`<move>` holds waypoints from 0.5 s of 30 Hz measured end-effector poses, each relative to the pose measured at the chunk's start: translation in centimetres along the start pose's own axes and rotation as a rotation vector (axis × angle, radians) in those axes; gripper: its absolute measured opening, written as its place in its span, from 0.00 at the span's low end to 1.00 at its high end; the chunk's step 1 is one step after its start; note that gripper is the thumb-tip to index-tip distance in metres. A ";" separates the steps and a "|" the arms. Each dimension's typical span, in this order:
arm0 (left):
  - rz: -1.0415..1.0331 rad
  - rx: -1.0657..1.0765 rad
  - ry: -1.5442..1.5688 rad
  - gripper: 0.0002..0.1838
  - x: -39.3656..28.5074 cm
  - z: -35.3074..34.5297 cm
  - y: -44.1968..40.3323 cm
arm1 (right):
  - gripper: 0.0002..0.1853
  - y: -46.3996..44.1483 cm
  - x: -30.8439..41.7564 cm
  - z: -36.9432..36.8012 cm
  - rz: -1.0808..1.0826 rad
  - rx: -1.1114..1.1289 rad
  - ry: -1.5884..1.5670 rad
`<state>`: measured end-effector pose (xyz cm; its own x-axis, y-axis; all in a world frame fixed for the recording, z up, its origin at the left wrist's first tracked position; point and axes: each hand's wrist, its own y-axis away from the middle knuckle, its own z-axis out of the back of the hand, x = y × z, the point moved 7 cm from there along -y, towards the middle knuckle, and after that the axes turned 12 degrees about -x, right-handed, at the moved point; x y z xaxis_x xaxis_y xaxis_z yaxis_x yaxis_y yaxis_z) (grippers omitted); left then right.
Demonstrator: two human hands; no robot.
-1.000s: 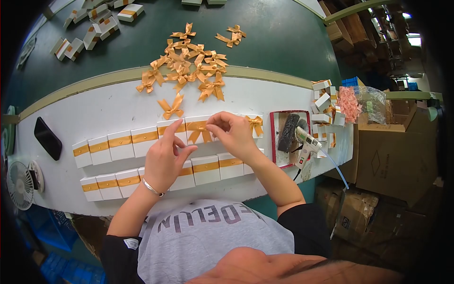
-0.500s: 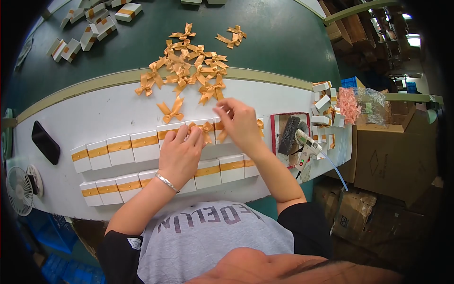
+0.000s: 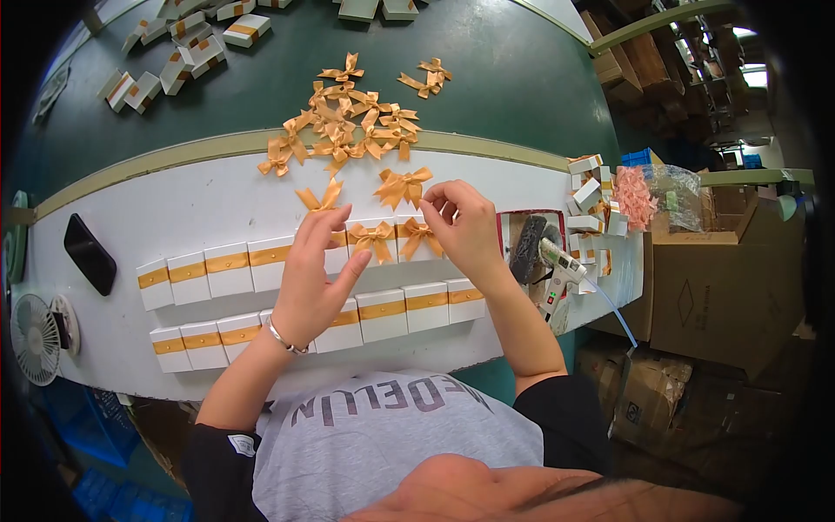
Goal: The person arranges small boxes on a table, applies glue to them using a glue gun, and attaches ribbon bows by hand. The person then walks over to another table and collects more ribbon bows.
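My right hand [image 3: 467, 228] has its fingers pinched together at the tail of a gold ribbon bow [image 3: 403, 186], just above the back row of boxes. My left hand [image 3: 311, 274] is open, thumb spread, over a white box [image 3: 336, 259] in that row. Its fingertips are close to another loose gold bow [image 3: 321, 197]. Between my hands, a box carries a gold bow [image 3: 371, 240] on its band; the neighbouring box has a second bow [image 3: 419, 237]. Further left, several banded white boxes [image 3: 228, 270] show small dots of glue or beads on their ribbon.
A front row of banded boxes [image 3: 383, 315] lies nearer me. Loose bows [image 3: 339, 122] are heaped beyond the table's rail. A glue gun [image 3: 561, 265] rests on a tray at right, beside stacked boxes [image 3: 588, 193] and pink bows [image 3: 636, 198]. A phone [image 3: 90, 253] and fan [image 3: 36, 339] are left.
My left hand has lifted off the bow on the box, moved left and opened. My right hand has shifted right, and a bow from the heap's near edge now lies closer to the boxes.
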<state>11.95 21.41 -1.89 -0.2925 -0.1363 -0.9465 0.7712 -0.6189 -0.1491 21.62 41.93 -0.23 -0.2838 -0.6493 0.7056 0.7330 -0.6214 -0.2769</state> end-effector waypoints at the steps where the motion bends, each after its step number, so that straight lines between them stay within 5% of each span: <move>1: 0.079 0.007 0.108 0.29 0.4 0.0 -0.1 | 0.04 0.5 0.7 0.4 -0.002 0.000 -0.031; 8: 0.758 0.216 0.867 0.21 2.3 -1.9 1.1 | 0.04 4.8 5.4 0.0 -0.012 0.186 -0.305; 15: 0.567 0.174 0.514 0.08 4.4 1.0 4.7 | 0.08 6.4 6.2 -2.5 -0.146 0.273 -0.401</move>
<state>13.74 17.08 -6.48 0.4506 -0.1190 -0.8848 0.6126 -0.6797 0.4034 23.03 32.81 0.76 -0.1752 -0.3115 0.9339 0.8533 -0.5212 -0.0138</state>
